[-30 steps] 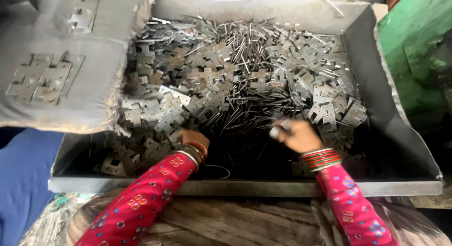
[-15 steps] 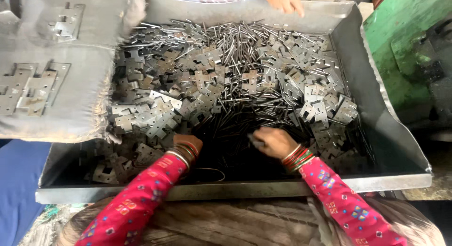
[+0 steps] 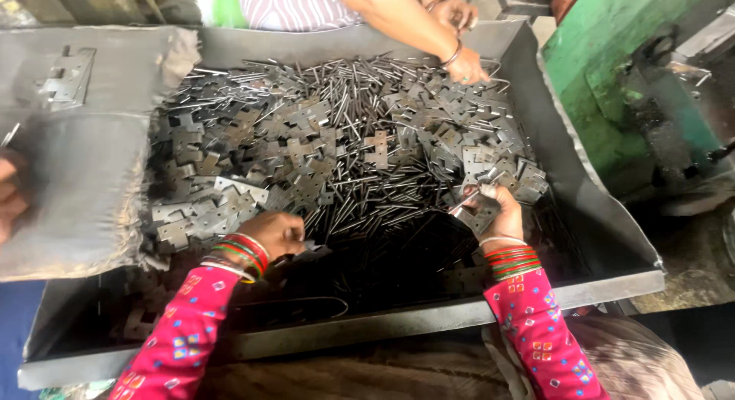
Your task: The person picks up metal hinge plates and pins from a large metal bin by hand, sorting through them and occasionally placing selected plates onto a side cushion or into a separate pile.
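— What can't you make out?

— The near floor of the metal tray (image 3: pixel 612 239) is dark, so the loose plates lying there are hard to read. The left hand (image 3: pixel 279 233) has its fingers curled over the edge of the hinge-plate heap (image 3: pixel 306 155); whether that grip has closed on a plate I cannot tell. A co-worker's hand (image 3: pixel 465 65) at the far rim is cut off at the arm by the top edge.

— And the right one?

— The right hand (image 3: pixel 494 207) is clenched on a hinge plate (image 3: pixel 481 216) together with a thin pin (image 3: pixel 463 201), raised just above the heap's right side, near the tray's sloping wall. Loose pins (image 3: pixel 360 208) lie between the two hands.

— Anything different from half a second ago?

— The right hand has gone rightward and up from the dark floor to the heap, and the co-worker's hand has come further into the tray. A grey sack (image 3: pixel 84 193) with a hinge on it lies on the left.
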